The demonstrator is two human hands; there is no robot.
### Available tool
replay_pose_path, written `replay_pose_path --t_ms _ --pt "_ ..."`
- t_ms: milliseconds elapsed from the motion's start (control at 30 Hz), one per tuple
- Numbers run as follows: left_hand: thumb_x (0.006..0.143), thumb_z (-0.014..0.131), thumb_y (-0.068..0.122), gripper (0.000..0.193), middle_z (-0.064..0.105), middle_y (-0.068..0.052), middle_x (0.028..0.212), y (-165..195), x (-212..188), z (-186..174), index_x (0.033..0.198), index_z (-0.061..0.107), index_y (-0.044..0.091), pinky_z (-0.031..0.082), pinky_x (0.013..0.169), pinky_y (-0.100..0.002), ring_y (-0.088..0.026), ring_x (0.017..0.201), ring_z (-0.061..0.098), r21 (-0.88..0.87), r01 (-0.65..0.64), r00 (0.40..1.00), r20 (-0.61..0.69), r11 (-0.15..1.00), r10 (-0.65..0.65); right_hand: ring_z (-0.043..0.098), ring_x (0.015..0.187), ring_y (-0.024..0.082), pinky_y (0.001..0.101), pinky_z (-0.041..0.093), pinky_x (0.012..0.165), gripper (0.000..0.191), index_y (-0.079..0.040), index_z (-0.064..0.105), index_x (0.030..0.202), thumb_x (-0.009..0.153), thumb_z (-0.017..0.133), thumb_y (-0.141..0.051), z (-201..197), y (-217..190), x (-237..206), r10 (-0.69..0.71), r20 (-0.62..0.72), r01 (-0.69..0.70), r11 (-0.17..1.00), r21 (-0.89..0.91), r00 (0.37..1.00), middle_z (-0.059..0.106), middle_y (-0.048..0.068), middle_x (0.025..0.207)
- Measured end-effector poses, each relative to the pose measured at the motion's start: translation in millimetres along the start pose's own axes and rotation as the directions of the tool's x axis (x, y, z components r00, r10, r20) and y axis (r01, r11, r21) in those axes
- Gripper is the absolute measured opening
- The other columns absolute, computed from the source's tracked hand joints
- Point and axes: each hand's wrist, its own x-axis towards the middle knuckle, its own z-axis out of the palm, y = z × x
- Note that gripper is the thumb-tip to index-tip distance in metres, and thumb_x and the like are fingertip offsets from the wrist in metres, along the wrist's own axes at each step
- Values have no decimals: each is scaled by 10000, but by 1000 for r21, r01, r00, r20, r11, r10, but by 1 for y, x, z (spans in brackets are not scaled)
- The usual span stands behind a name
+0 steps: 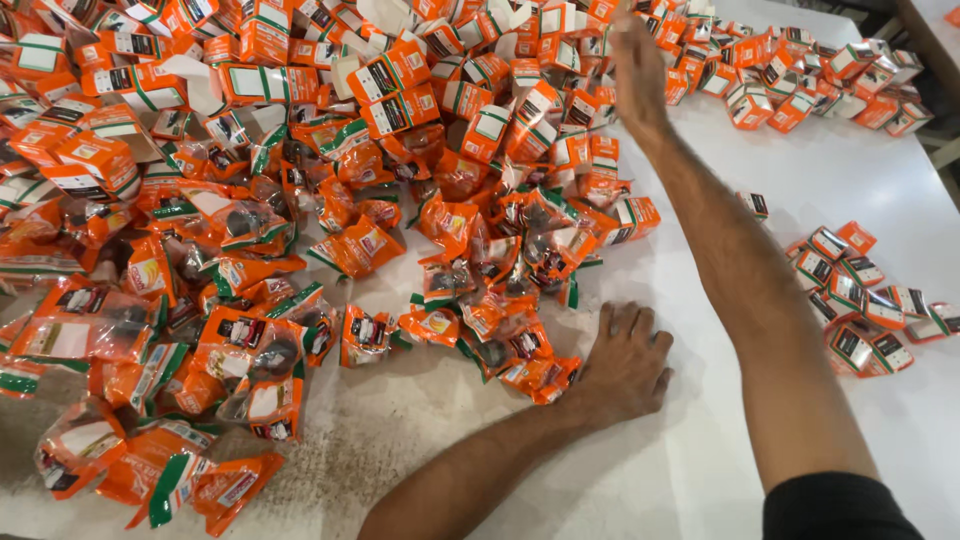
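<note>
A white table, worn and speckled grey toward its near left edge, carries a wide heap of orange plastic packets, orange cardboard boxes piled behind them, and a small cluster of closed boxes at right.

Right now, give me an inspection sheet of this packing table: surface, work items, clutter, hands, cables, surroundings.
Surface: white table, scuffed and dirty at the near left.
Job's things: orange plastic pouches heaped at left; small orange cartons piled across the far side.
Clutter: separate group of cartons at the right.
Grippers: left hand flat on the table, fingers touching a pouch; right hand stretched out over the far cartons, blurred, grip cannot be told.
Cables: nothing seen.
Surroundings: second pale surface at the top right corner.
</note>
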Motion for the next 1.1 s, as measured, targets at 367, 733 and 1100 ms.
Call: replay_pose_path --t_ms 367,733,1100 --pt "752 675 342 812 411 -337 1464 -6 8 -2 1441 503 -52 189 1127 -723 -517 1391 347 -6 9 999 -32 1000 -9 363 1423 211 479 333 1156 1032 -83 396 1592 895 434 -842 55 65 33 232 437 -316 940 130 869 410 63 1563" --pt "862 680 337 483 485 -273 1374 -2 5 3 1220 607 21 216 1169 -698 -429 1401 372 -19 35 998 54 999 -34 685 795 84 296 541 688 426 -31 736 1250 889 782 -253 65 24 -11 145 519 -180 984 17 842 749 9 961" --pt "881 660 215 335 556 -196 1318 -3 -7 12 1167 631 44 314 1180 -601 -370 1376 454 -27 -144 989 -51 989 142 659 985 192 383 584 811 752 -32 467 1517 957 723 -463 20 0 -148 -194 625 266 964 -22 756 650 126 1214"
